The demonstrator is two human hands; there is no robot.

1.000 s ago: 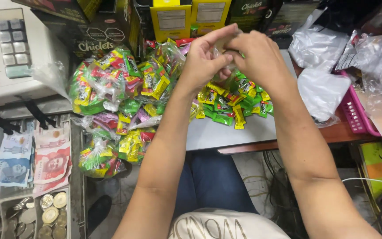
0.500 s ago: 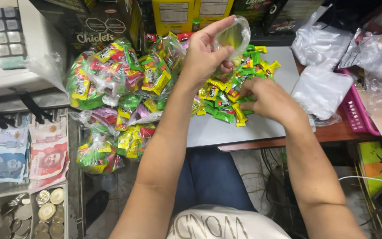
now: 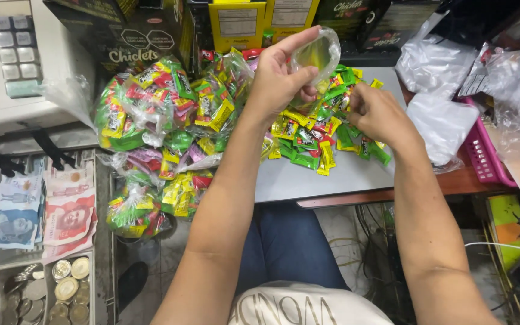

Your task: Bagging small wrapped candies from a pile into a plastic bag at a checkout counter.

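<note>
My left hand (image 3: pixel 277 81) holds a small clear plastic bag (image 3: pixel 316 53) up and open above a loose pile of green, yellow and red wrapped candies (image 3: pixel 314 141) on a grey board (image 3: pixel 332 177). My right hand (image 3: pixel 375 114) is lowered into the pile just right of the bag, its fingers curled over the candies; whether it grips any is hidden.
Several filled, tied candy bags (image 3: pixel 160 129) lie heaped at the left. An open cash drawer with banknotes (image 3: pixel 67 213) and coins (image 3: pixel 64 289) sits beside a till (image 3: pixel 7 66). Cardboard boxes (image 3: pixel 236 24) stand behind; empty clear bags (image 3: pixel 437 90) and a pink basket (image 3: pixel 482 162) lie right.
My hands were together at the bag a second ago. Since then the right hand dropped down to the candy pile, while the left hand kept the bag raised.
</note>
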